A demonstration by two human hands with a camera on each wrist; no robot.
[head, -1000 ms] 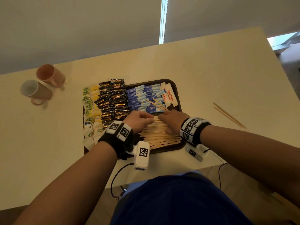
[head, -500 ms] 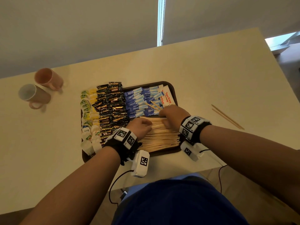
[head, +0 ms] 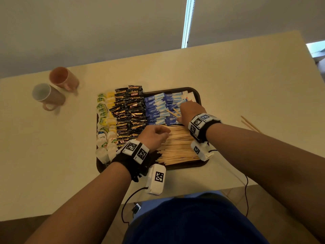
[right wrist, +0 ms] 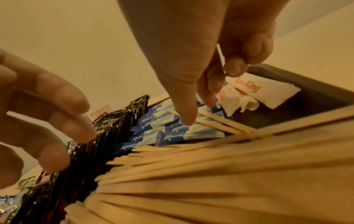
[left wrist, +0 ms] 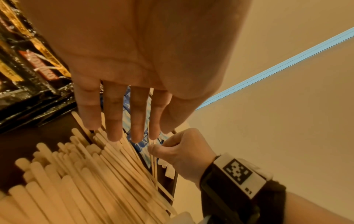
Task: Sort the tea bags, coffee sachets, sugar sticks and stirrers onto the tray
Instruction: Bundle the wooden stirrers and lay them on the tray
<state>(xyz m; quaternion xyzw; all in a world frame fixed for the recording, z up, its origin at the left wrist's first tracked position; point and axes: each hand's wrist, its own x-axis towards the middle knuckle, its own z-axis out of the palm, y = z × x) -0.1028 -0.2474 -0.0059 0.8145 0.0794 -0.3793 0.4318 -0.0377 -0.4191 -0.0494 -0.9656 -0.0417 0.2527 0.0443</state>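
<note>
On the counter [head: 228, 71], near edge: dark tray [head: 197, 93], loaded in groups.
- Tea bags [head: 103, 120]: green, yellow and white, along the tray's left side, some overhanging its rim.
- Coffee sachets [head: 130, 111]: black and gold, stacked in two columns just right of the tea bags.
- Sugar sticks [head: 158, 110]: blue, far right part of the tray; a few white sachets with red print [right wrist: 247, 89] lie beside them at the far right corner.
- Stirrers [head: 177, 148]: wooden, a large pile filling the near right part of the tray; two or three lie crosswise on the sugar sticks; two more [head: 250, 124] lie on the counter, well apart to the right of the tray.
- Left hand [head: 153, 136]: over the left end of the stirrer pile, fingers [left wrist: 114, 121] straight and slightly spread, tips at the sticks, holding nothing.
- Right hand [head: 190, 111]: over the sugar sticks, fingers [right wrist: 233, 66] curled, thumb pointing down at the crosswise stirrers; cannot tell whether anything is held.
- Two mugs [head: 52, 88]: on their sides, far left of the counter, touching or nearly so.
</note>
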